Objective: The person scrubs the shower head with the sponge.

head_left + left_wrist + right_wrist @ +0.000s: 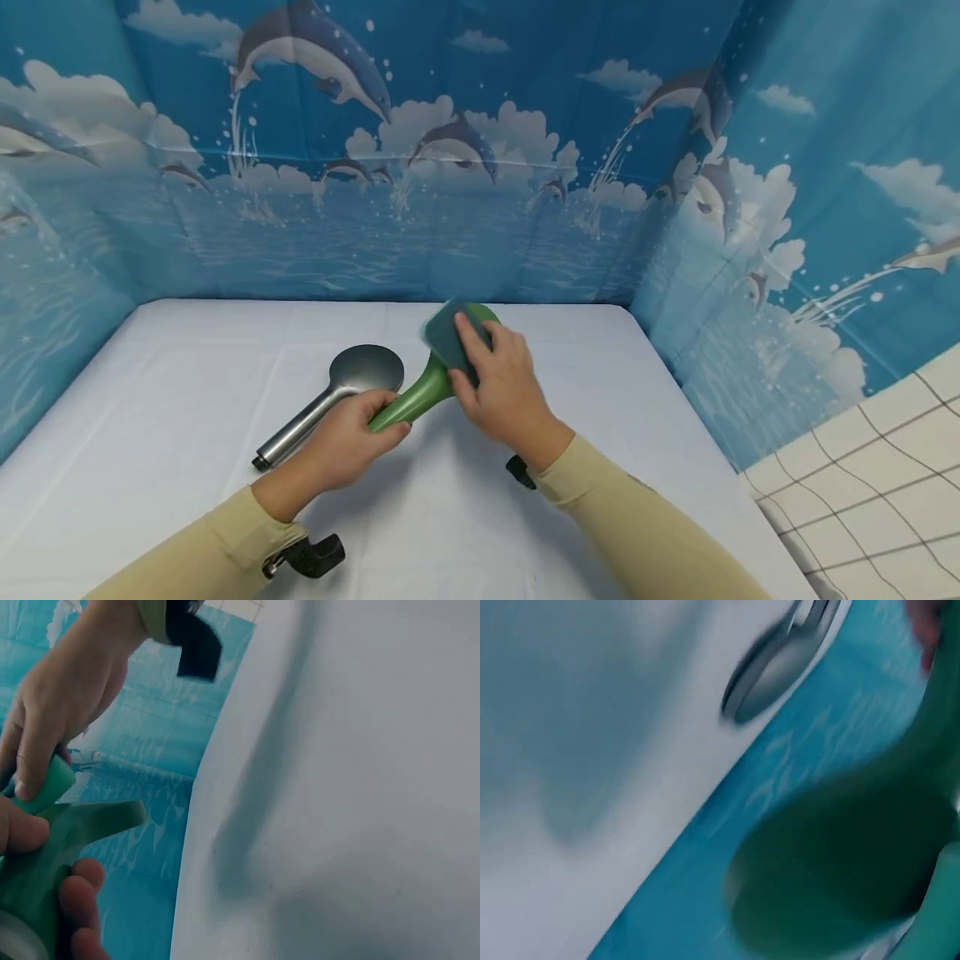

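Note:
My left hand (339,442) grips the handle of a green shower head (422,395), which is raised above the white table and slants up to the right. Against its head, my right hand (504,385) holds a flat sponge (447,333), dark on top with a teal edge. The sponge covers most of the head's face. In the left wrist view, the right thumb and fingers pinch the sponge (54,784). To the left lies a silver-grey shower head (366,368), its handle toward the front left. The right wrist view shows the green head blurred and close.
A white cloth covers the table (187,367). Blue dolphin-printed curtains (480,242) stand behind it and along both sides. White tiles (885,483) show at the lower right. Black wrist mounts (318,557) hang beneath both forearms.

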A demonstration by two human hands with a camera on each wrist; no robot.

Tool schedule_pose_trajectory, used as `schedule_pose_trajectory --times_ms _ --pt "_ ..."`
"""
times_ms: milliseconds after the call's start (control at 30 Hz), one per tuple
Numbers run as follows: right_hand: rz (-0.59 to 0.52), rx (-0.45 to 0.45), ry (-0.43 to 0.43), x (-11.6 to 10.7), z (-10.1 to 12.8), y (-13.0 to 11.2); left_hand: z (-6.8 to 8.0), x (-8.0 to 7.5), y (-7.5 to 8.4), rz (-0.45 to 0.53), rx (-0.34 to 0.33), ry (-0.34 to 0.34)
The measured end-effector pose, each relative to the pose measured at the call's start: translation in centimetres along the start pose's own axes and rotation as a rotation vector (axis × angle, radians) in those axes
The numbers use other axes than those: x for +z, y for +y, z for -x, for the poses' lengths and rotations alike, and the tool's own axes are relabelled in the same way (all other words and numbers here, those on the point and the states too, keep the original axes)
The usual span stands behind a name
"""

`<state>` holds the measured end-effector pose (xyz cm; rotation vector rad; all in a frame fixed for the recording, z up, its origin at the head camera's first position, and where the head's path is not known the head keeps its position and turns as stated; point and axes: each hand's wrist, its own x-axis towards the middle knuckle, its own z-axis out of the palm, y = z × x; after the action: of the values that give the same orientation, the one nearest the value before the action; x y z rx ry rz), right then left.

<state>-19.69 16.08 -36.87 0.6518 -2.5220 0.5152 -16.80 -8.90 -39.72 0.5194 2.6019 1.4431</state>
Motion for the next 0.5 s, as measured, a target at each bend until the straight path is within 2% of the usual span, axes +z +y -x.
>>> schedule_pose_trajectory --times_ms 133,200,267,333,433,500 --pt "-0.113 0.291 -0.105 -1.3 -1.6 3.6 0.3 -0.1 -0.4 0.033 0.005 -0.021" --pt "-0.142 0.356 -0.116 -1.6 -1.7 3.9 0.3 -0.2 -0.6 0.041 0.029 -0.036" --pt "-0.146 0.289 -0.081 -1.6 -1.4 3.1 0.2 -0.3 -0.7 0.043 0.048 -0.051" --pt "-0.113 0.14 -0.035 -1.3 -0.9 1.7 0.0 -0.3 -0.8 0.049 0.057 -0.07" --pt "-0.002 -0.07 0.025 -0.9 -0.4 0.0 -0.1 -0.2 -1.0 0.052 0.053 -0.101" --pt "0.043 -0.097 0.032 -0.8 -0.6 -0.1 -0.1 -0.1 -1.0 0.056 0.042 -0.111"
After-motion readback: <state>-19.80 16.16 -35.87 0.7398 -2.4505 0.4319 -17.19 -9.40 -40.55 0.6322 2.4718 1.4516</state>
